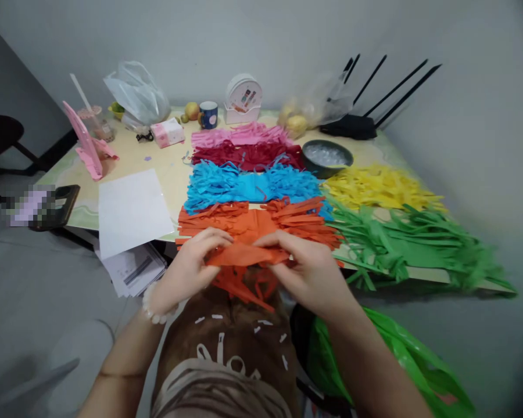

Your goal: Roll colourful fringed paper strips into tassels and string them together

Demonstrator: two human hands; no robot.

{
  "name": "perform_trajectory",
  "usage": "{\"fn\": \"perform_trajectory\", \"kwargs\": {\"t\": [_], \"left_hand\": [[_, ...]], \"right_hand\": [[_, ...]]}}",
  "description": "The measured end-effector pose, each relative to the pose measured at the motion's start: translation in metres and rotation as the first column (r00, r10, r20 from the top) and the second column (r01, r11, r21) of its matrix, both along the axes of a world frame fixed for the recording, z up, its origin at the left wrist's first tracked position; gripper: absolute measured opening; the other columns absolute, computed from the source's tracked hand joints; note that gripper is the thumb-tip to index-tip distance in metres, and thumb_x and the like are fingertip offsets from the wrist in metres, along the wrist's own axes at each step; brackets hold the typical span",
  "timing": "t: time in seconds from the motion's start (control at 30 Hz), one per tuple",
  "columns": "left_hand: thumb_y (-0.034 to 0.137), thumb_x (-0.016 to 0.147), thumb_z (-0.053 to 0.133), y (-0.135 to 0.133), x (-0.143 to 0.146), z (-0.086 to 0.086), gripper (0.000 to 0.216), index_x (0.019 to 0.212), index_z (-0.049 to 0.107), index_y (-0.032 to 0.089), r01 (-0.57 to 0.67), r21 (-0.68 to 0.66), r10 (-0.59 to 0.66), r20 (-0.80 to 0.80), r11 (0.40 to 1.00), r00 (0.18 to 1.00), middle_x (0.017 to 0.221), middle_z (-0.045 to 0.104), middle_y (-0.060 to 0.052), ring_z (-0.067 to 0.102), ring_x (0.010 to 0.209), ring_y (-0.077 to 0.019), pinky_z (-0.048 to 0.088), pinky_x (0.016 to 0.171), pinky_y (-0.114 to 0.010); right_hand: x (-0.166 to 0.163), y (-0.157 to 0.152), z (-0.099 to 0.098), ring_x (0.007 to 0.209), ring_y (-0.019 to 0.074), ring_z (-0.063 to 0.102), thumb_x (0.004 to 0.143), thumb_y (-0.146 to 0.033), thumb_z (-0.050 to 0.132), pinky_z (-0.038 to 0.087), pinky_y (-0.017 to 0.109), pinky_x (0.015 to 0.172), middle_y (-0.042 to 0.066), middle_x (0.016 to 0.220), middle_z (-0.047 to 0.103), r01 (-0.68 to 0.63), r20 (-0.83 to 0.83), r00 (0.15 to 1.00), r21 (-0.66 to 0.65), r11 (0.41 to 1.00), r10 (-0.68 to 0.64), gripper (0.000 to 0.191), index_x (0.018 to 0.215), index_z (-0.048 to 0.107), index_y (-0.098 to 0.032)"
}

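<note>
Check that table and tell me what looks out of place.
The white sheet lies askew, its near corner jutting past the front edge of the table. Strands of the green fringe droop over that edge too.

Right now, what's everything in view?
Fringe piles: 6, pink, crimson, blue, orange, yellow, green, table
Table: 1, cream, middle
Bowl: 1, dark, right
Mug: 1, blue, back
Router: 1, black, back
Bags: 3, whitish, clear, green, back and below
Fruit: several, yellowish, back
Cup: 1, clear, left
Stand: 1, pink, left
Packet: 1, pinkish, back
Papers: several, white, left
Holder: 1, white, back
Seat: 1, black, left
Bracelet: 1, white, left wrist
Left hand, right hand: 2, bare, holding orange fringe
</note>
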State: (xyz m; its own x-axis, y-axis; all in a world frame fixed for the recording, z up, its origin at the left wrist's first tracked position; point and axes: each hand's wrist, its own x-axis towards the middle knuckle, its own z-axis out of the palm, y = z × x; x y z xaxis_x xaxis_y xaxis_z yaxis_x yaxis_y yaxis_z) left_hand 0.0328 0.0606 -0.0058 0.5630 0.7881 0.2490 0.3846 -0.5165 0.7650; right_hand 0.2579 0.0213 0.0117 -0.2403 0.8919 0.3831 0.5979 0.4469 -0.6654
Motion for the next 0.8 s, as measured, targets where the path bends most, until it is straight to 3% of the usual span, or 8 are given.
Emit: {"fn": "perform_trajectory", "kwargs": {"t": [0.1, 0.27, 0.37, 0.43, 0.6, 0.8], "left_hand": [[0.013, 0.087, 0.050, 0.010, 0.001, 0.004, 0.011, 0.087, 0.060, 0.017, -0.009, -0.075, 0.010, 0.008, 0.997, 1.000, 0.085, 0.065, -0.001, 0.059, 0.079, -0.0151, 0.045, 0.074, -0.026], [0.028, 0.095, 0.052, 0.022, -0.001, 0.011, 0.014, 0.087, 0.055, 0.017, -0.035, -0.095, 0.041, 0.064, 0.995, 0.997, 0.081, 0.059, 0.000, 0.052, 0.073, -0.0124, 0.041, 0.068, -0.023], [0.030, 0.093, 0.055, 0.027, 0.002, 0.013, 0.015, 0.088, 0.057, 0.016, -0.019, -0.177, 0.051, 0.178, 0.984, 0.983, 0.082, 0.060, 0.000, 0.052, 0.072, -0.0118, 0.043, 0.067, -0.022], [0.031, 0.091, 0.058, 0.029, 0.003, 0.013, 0.016, 0.088, 0.061, 0.015, -0.012, -0.229, 0.063, 0.212, 0.973, 0.975, 0.084, 0.063, -0.002, 0.055, 0.076, -0.0130, 0.044, 0.068, -0.022], [0.028, 0.084, 0.062, 0.034, -0.001, 0.005, 0.021, 0.099, 0.072, 0.016, -0.012, -0.351, 0.108, 0.256, 0.936, 0.961, 0.095, 0.071, -0.007, 0.063, 0.086, -0.0176, 0.049, 0.075, -0.025], [0.010, 0.067, 0.057, 0.037, -0.010, 0.004, 0.022, 0.071, 0.076, 0.019, 0.049, -0.395, 0.091, 0.328, 0.917, 0.940, 0.088, 0.072, -0.007, 0.063, 0.101, -0.0219, 0.047, 0.093, -0.033]], "right_hand": [[0.011, 0.006, 0.010, 0.079, 0.0160, 0.070, 0.085, -0.012, 0.056, 0.049, 0.022, 0.070, 0.002, 0.092, 0.075, -0.009, 0.018, 1.000, -0.082, 0.997, 0.010, 0.018, 0.098, 0.066, -0.020], [0.024, 0.019, 0.006, 0.060, 0.0131, 0.060, 0.089, -0.022, 0.058, 0.042, 0.022, 0.057, -0.001, 0.071, 0.067, 0.012, 0.010, 1.000, -0.180, 0.984, -0.011, 0.007, 0.087, 0.064, -0.019], [0.027, 0.023, 0.000, 0.077, 0.0167, 0.066, 0.088, -0.027, 0.064, 0.047, 0.024, 0.068, 0.002, 0.091, 0.071, 0.000, -0.087, 0.996, -0.191, 0.982, -0.017, 0.016, 0.101, 0.064, -0.019], [0.026, 0.025, -0.004, 0.088, 0.0196, 0.067, 0.088, -0.031, 0.065, 0.049, 0.026, 0.075, 0.004, 0.100, 0.071, -0.042, -0.164, 0.986, -0.206, 0.978, 0.008, 0.020, 0.105, 0.065, -0.019], [0.025, 0.026, -0.012, 0.087, 0.0176, 0.067, 0.087, -0.021, 0.062, 0.049, 0.025, 0.076, 0.001, 0.094, 0.072, -0.073, -0.346, 0.938, -0.193, 0.979, 0.002, 0.010, 0.094, 0.069, -0.022], [0.031, 0.025, -0.021, 0.070, 0.0125, 0.061, 0.071, -0.003, 0.055, 0.046, 0.023, 0.069, -0.004, 0.074, 0.066, -0.147, -0.499, 0.864, -0.124, 0.981, 0.066, 0.023, 0.075, 0.067, -0.023]]}}
